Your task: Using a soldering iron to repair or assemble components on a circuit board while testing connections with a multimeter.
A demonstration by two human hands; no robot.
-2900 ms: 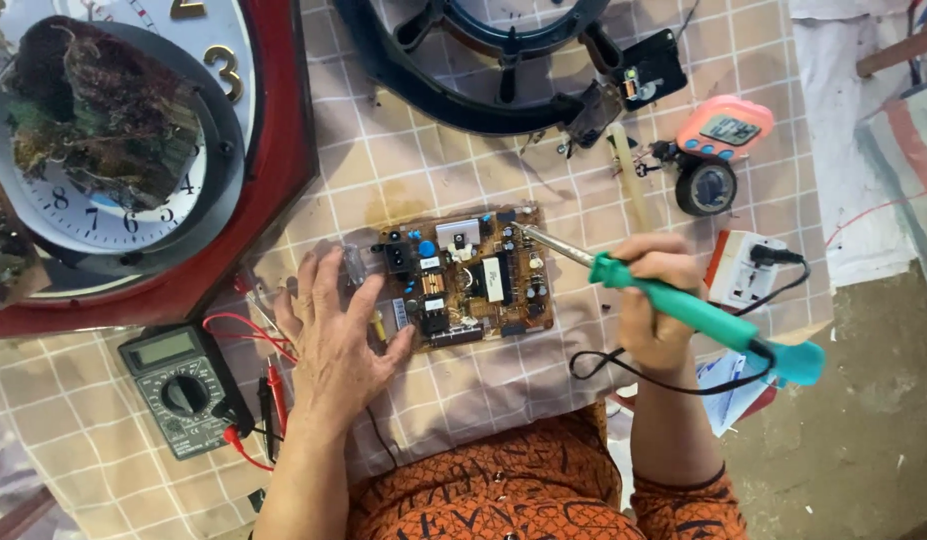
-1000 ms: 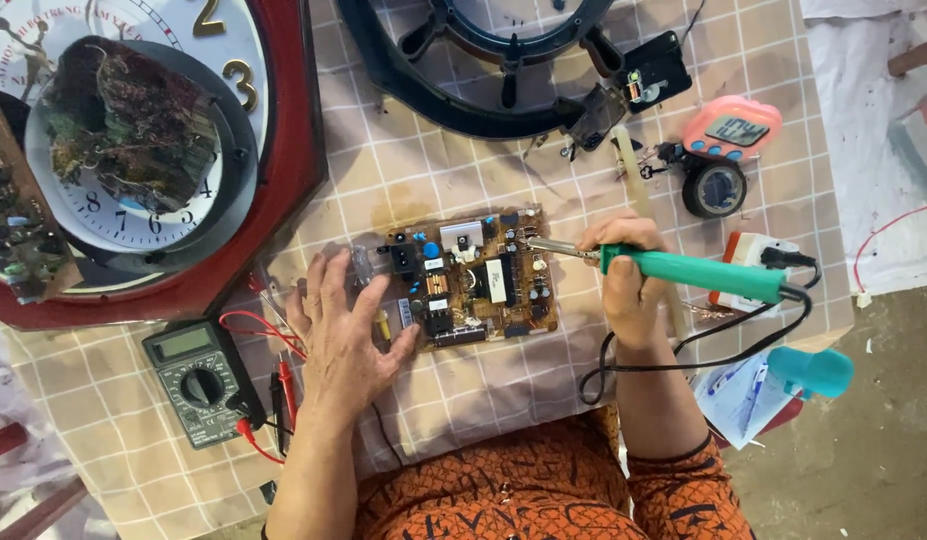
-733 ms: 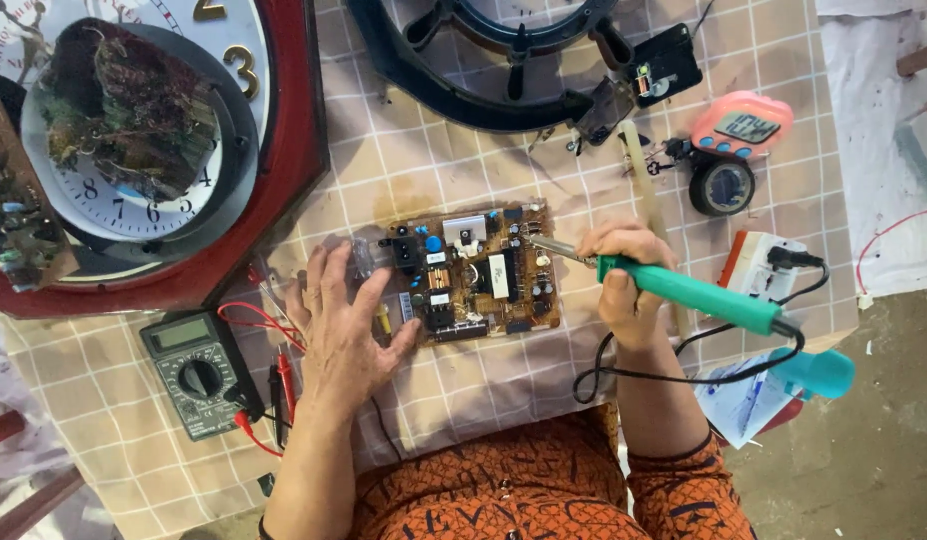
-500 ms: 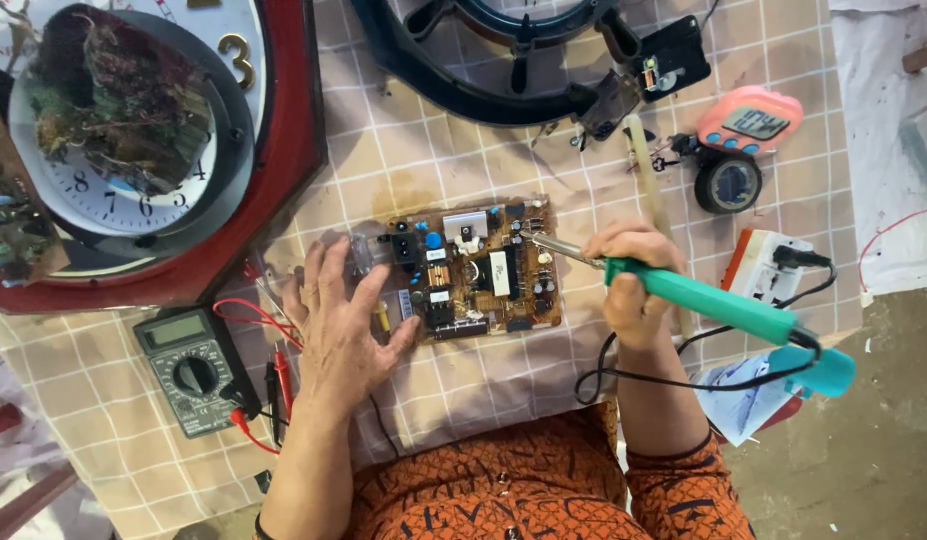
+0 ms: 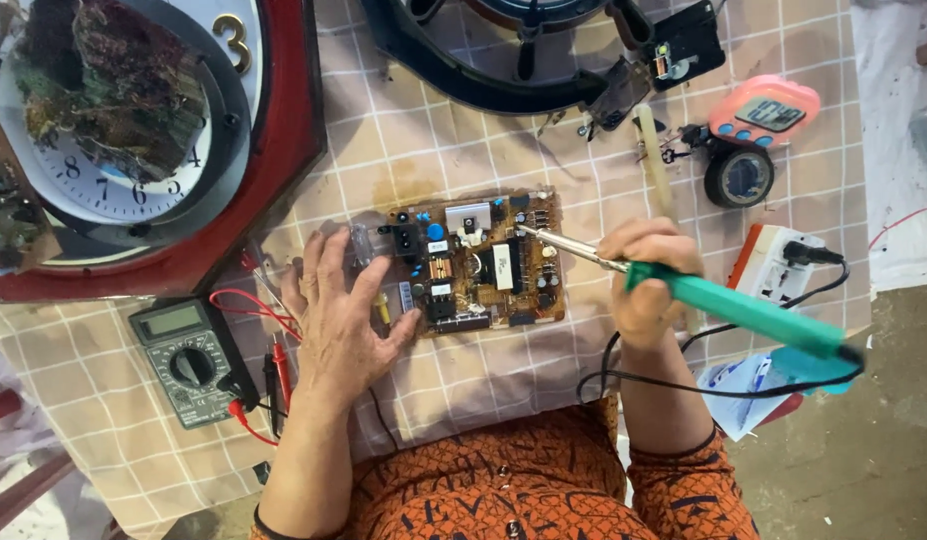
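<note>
Overhead view of a checked cloth surface [image 5: 463,130] where a person works on a brown circuit board [image 5: 478,262] lying near the middle. The left hand [image 5: 341,318] lies flat, fingers spread wide, pressing the board's left end and gripping nothing. The right hand [image 5: 648,280] is closed around a green-handled soldering iron [image 5: 723,305], its metal tip [image 5: 531,233] touching the board near the upper right. To solder well here, the flat hand should hold the board steady while the tip meets only the one joint and stays off neighbouring parts; the iron's black cord [image 5: 633,375] loops near the front edge and is best kept slack. A multimeter [image 5: 191,358] with red leads sits toward the left front. A red-framed wall clock [image 5: 153,150] fills the far left corner, and a pink timer [image 5: 763,110] and a roll of black tape [image 5: 738,178] sit at the far right
</note>
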